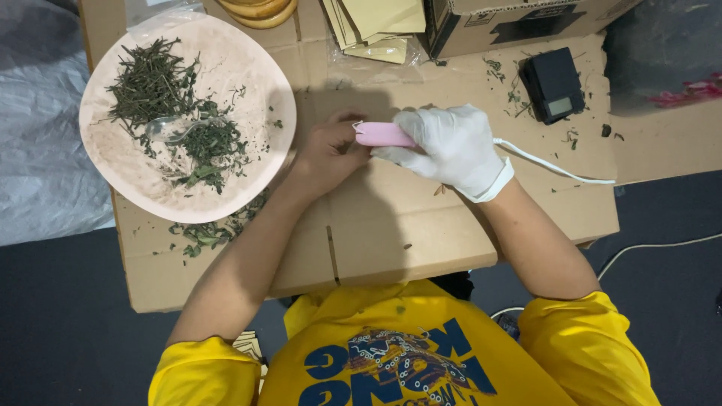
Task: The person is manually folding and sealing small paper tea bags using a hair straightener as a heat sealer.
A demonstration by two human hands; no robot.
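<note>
Head view: your gloved right hand grips the pink sealer mid-surface; your bare left hand pinches something hidden under its tip. The cord trails right; snagging it could jerk the sealer toward the herb plate.
</note>
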